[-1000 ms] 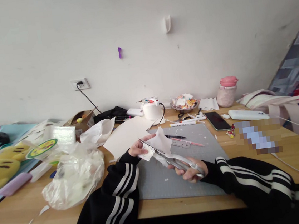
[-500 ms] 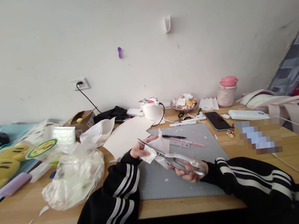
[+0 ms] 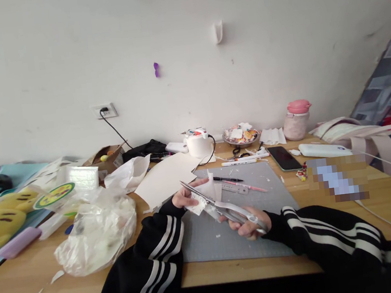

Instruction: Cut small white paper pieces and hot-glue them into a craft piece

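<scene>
My left hand point(image 3: 183, 197) pinches a small white paper piece point(image 3: 197, 204) with faint dark marks. In my right hand point(image 3: 249, 223) are the grey-and-white handles of a pair of scissors point(image 3: 229, 210). The blades point up and left, across the paper beside my left fingers. A translucent whitish sheet point(image 3: 212, 189) stands up just behind the blades; which fingers touch it is hard to see. Both hands are above a grey cutting mat point(image 3: 242, 244).
Behind the hands lie a black pen point(image 3: 228, 179), a pink pen point(image 3: 253, 188) and a ruler point(image 3: 233, 188). A phone point(image 3: 284, 158) and a pink-lidded bottle point(image 3: 296, 121) are at right. A crumpled plastic bag point(image 3: 98, 235) is at left.
The scissors' handles have come closer together in my right hand, and the blades look more closed. My left hand and the paper have shifted very slightly.
</scene>
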{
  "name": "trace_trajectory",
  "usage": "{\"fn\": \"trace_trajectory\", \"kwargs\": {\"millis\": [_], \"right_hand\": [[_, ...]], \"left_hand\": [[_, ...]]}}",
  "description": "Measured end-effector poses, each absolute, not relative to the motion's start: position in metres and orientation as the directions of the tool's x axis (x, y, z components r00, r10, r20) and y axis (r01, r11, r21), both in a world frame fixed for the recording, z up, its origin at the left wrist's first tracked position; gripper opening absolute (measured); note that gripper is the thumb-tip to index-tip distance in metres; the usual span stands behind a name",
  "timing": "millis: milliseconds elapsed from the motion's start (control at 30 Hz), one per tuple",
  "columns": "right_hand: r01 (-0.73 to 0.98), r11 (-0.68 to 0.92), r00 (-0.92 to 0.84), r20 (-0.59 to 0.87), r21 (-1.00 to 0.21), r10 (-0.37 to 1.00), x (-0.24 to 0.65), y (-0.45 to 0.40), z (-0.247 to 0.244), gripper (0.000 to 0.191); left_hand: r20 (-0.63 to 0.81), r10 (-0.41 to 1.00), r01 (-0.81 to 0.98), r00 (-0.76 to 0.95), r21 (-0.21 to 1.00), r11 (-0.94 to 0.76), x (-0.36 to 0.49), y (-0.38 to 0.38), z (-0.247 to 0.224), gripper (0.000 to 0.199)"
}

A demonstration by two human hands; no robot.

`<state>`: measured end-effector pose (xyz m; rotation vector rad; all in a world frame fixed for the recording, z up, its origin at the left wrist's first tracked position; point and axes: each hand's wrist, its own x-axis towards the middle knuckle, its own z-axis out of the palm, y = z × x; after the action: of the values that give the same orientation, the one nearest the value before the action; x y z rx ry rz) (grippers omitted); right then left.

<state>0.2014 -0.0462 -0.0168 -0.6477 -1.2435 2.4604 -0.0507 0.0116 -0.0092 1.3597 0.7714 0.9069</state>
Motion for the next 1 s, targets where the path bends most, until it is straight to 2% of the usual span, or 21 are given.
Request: {"fn": "trace_trajectory", "kwargs": {"millis": [33,100,200,267,367,467,567,667,833,1000], "right_hand": [[-0.074,-0.577,-0.851,-0.250,-0.814,0.462,0.201,-0.046,-0.016,0.053],[-0.104,-0.580,-0.846,-0.235,-0.808,0.479,0.202,-0.045,-0.016,0.048],[-0.188,-0.591,-0.826,-0.199,-0.785,0.527,0.204,-0.042,-0.017,0.038],[-0.246,-0.610,-0.827,-0.166,-0.753,0.538,0.206,-0.038,-0.019,0.037],[-0.315,-0.640,-0.811,-0.152,-0.701,0.565,0.209,-0.033,-0.019,0.040],[-0.338,-0.652,-0.788,-0.175,-0.679,0.591,0.210,-0.031,-0.016,0.043],[-0.357,-0.652,-0.781,-0.169,-0.669,0.601,0.209,-0.032,-0.012,0.042],[-0.359,-0.662,-0.780,-0.178,-0.658,0.600,0.209,-0.033,-0.010,0.043],[-0.345,-0.669,-0.803,-0.162,-0.658,0.573,0.209,-0.033,-0.012,0.047],[-0.364,-0.651,-0.783,-0.160,-0.666,0.601,0.208,-0.033,-0.011,0.049]], "left_hand": [[-0.001,0.829,-0.106,0.559,0.992,0.073,-0.051,0.013,-0.009,0.070],[-0.023,0.803,-0.167,0.596,0.974,0.152,-0.051,0.017,-0.009,0.076],[-0.011,0.869,-0.254,0.495,0.955,0.156,-0.049,0.025,-0.016,0.071],[0.015,0.941,-0.283,0.338,0.955,0.086,-0.049,0.031,-0.023,0.067],[0.068,0.993,-0.103,0.093,0.993,-0.058,-0.052,0.039,-0.033,0.060],[0.278,0.934,0.166,-0.223,0.955,-0.245,-0.058,0.042,-0.036,0.055],[0.486,0.823,0.324,-0.294,0.861,-0.393,-0.060,0.039,-0.031,0.053],[0.573,0.761,0.348,-0.304,0.811,-0.471,-0.056,0.033,-0.026,0.053],[0.412,0.857,0.124,-0.311,0.911,-0.393,-0.043,0.023,-0.024,0.058],[0.175,0.975,-0.125,-0.134,0.973,-0.192,-0.033,0.018,-0.018,0.056]]}}
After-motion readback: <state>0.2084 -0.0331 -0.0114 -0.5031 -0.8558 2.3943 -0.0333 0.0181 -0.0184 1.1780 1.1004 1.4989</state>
